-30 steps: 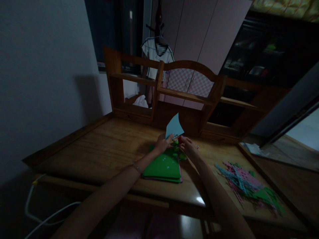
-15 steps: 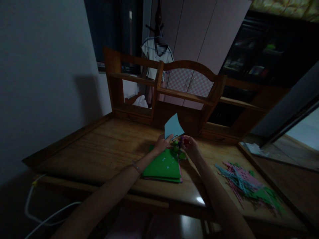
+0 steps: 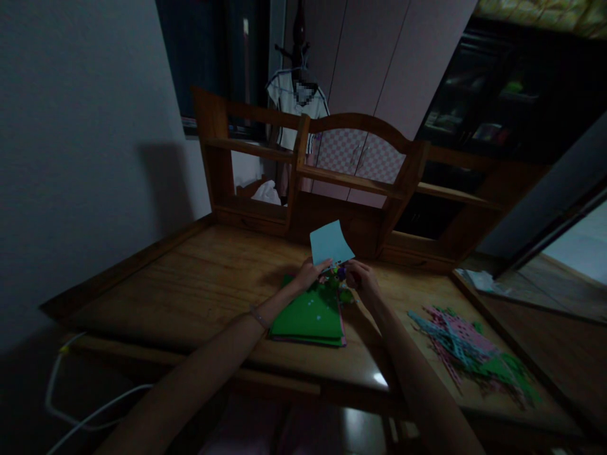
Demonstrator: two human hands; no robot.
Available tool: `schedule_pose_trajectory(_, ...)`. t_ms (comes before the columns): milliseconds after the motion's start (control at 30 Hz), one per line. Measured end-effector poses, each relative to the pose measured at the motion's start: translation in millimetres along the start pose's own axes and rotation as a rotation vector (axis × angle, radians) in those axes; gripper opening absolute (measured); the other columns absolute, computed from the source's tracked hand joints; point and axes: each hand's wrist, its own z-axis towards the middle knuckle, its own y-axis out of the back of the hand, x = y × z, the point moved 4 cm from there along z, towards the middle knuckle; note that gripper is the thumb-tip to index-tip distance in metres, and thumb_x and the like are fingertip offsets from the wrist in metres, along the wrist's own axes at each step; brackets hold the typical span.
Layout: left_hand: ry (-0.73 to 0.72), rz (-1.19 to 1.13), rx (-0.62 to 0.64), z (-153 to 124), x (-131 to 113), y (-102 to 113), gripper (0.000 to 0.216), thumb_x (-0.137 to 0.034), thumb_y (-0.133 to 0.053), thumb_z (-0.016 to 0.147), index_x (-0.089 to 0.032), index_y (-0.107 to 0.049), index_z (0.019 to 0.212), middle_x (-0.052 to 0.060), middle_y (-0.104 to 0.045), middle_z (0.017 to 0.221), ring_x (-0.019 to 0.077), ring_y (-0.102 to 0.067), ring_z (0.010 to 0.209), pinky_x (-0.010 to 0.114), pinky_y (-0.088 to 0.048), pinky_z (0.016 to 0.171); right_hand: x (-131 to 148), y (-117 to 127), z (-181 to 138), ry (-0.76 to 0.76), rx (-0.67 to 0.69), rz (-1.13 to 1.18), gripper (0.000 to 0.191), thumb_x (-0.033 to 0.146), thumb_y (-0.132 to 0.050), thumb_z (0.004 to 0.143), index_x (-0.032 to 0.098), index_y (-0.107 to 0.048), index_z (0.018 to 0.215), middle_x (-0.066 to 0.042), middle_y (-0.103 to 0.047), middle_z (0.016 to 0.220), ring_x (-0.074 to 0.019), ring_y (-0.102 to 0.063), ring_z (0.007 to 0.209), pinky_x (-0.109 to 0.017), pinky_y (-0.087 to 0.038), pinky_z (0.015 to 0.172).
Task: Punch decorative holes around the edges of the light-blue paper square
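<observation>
My left hand (image 3: 310, 273) grips a light blue sheet of paper (image 3: 329, 243) by its lower edge, thumb on top. Small cut-out holes run along that edge. Beside it, my right hand (image 3: 361, 277) is closed around what looks like a small purple paper punch (image 3: 342, 273), at the paper's lower right edge. Its exact shape is dim and partly hidden by the fingers. Under both hands lies a stack of green paper (image 3: 308, 319), with pink showing at its side and pale bits on top. Small bright green objects (image 3: 346, 296) sit by the stack's upper right corner.
A heap of pink, blue and green paper strips (image 3: 474, 347) lies on the right of the wooden desk (image 3: 190, 272). A wooden shelf unit (image 3: 351, 174) rises along the back. A white cable (image 3: 57, 392) hangs at the left front.
My right hand has closed in with the purple punch and turned toward the paper's lower edge. The blue sheet has tilted slightly and shifted a little down.
</observation>
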Motion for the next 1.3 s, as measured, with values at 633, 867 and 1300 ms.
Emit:
schedule_pose_trajectory(633, -0.445, 0.350, -0.567, -19.0, -49.7, 27.4, 0.050, -0.036, -0.056, 0.080, -0.016, -0.040, 0.122, 0.012, -0.047, 0.122, 0.0193, -0.048, 0.106, 0.032, -0.037, 0.092, -1.9, 4.0, 2.4, 0.079, -0.061, -0.113, 0.022, 0.040, -0.066, 0.064, 0.019, -0.059, 0.064, 0.006, -0.039, 0.045, -0.0062, -0.026, 0.039, -0.023, -0.016, 0.040)
schedule_pose_trajectory(867, -0.529, 0.662, -0.437, -16.6, -57.3, 21.0, 0.016, -0.031, -0.047, 0.086, -0.018, -0.054, 0.091, 0.005, -0.057, 0.091, 0.0171, -0.051, 0.090, 0.031, -0.038, 0.085, -4.6, 2.0, 2.6, 0.065, -0.080, -0.181, 0.026, 0.041, -0.064, 0.063, 0.017, -0.061, 0.073, 0.006, -0.038, 0.044, -0.0064, -0.027, 0.040, -0.022, -0.017, 0.040)
schedule_pose_trajectory(1300, -0.702, 0.981, -0.121, -16.9, -40.2, -6.1, 0.014, -0.023, -0.052, 0.082, -0.019, -0.065, 0.085, 0.002, -0.065, 0.080, 0.0171, -0.055, 0.083, 0.039, -0.032, 0.098, -6.2, 0.1, 2.4, 0.050, -0.070, -0.272, 0.033, 0.046, -0.067, 0.061, 0.017, -0.063, 0.075, 0.006, -0.043, 0.046, -0.0069, -0.032, 0.041, -0.021, -0.021, 0.041)
